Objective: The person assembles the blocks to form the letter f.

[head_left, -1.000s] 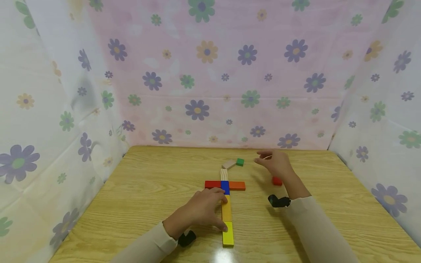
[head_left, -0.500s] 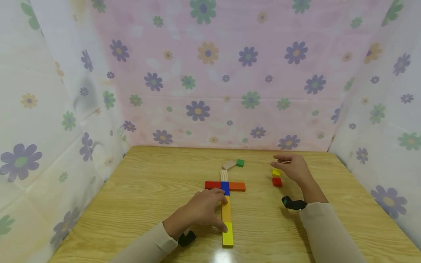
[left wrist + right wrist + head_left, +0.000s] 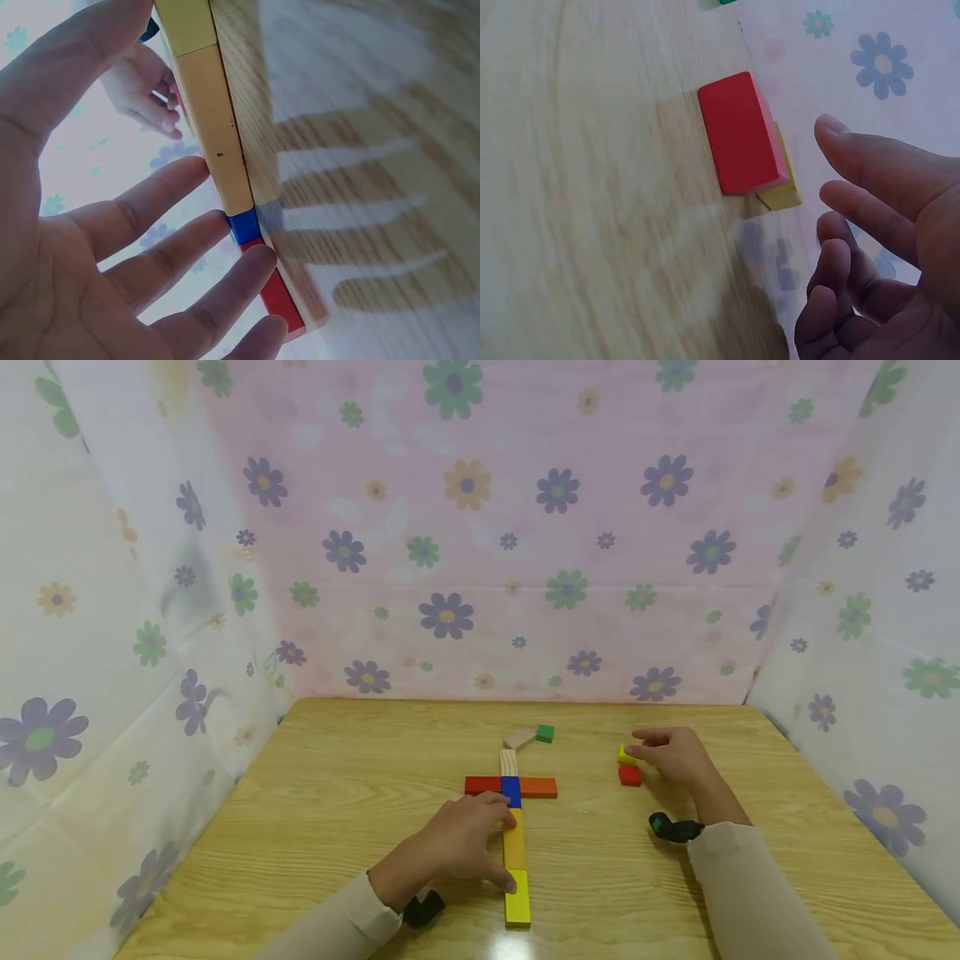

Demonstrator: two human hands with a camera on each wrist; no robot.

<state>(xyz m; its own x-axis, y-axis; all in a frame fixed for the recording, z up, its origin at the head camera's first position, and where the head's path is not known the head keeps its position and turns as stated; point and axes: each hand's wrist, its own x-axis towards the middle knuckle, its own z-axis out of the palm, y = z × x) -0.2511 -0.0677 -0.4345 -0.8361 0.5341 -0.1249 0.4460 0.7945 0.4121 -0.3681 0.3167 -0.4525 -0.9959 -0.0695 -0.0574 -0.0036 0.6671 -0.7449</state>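
Note:
My left hand (image 3: 461,835) rests along a row of wooden blocks, fingers spread. Its thumb touches the long yellow block (image 3: 517,906), and its fingertips lie by the orange-yellow block (image 3: 513,843) and the blue block (image 3: 244,227). A red block (image 3: 482,785) and an orange block (image 3: 538,787) extend sideways from the blue one, with a plain wood block (image 3: 509,762) beyond. My right hand (image 3: 677,756) hovers beside a small yellow block (image 3: 626,755), loosely bent fingers holding nothing. A small red block (image 3: 742,135) sits in front of that yellow one.
A pale wood block (image 3: 519,739) and a small green block (image 3: 545,733) lie toward the back of the wooden table (image 3: 360,760). Flowered cloth (image 3: 510,527) walls the table at the back and sides.
My right hand moved right from beyond the small red block, then lowered toward the small yellow block, which came into view. The left hand stayed put.

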